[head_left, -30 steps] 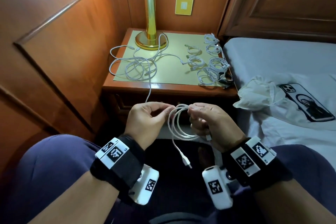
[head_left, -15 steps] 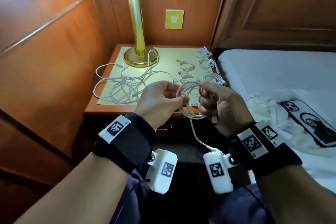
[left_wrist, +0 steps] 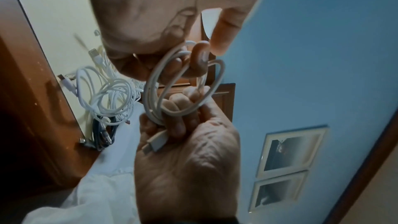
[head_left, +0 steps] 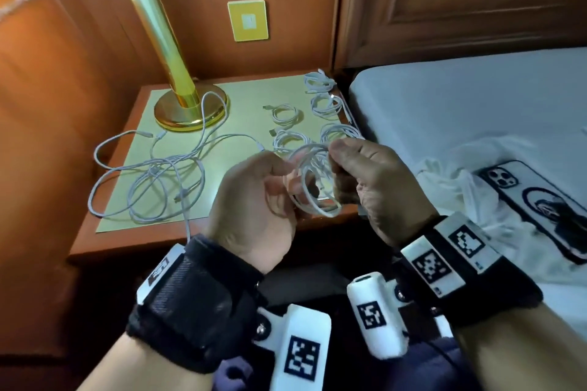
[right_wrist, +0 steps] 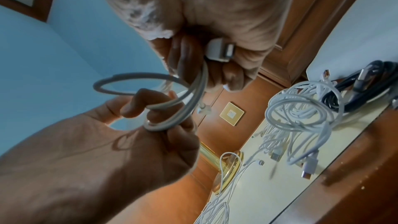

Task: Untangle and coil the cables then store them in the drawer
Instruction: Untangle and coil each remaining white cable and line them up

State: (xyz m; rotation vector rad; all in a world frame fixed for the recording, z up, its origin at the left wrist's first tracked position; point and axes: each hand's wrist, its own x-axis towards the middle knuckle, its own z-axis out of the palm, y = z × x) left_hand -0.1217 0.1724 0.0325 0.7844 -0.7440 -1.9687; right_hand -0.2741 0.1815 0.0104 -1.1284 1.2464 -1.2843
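A wooden nightstand is seen against orange-brown panelled walls, its top covered by a pale yellow-green mat. A brass lamp is stood at the back left of the mat, and a yellow wall plate is fixed to the panel behind it. A loose tangle of white cables is spread over the left half of the mat, one strand looped round the lamp base. Several coiled white cables are laid out on the right half, and a dark cable is seen at the edge nearest the bed. A phone is laid on crumpled white cloth on the bed. In the wrist views, a blue wall with two framed pictures is shown.

A small white coil is held in the air above the nightstand's front edge. It is gripped by the left hand, fingers curled round its loops, and by the right hand, fingers closed on the loops with the plug tucked in the palm.
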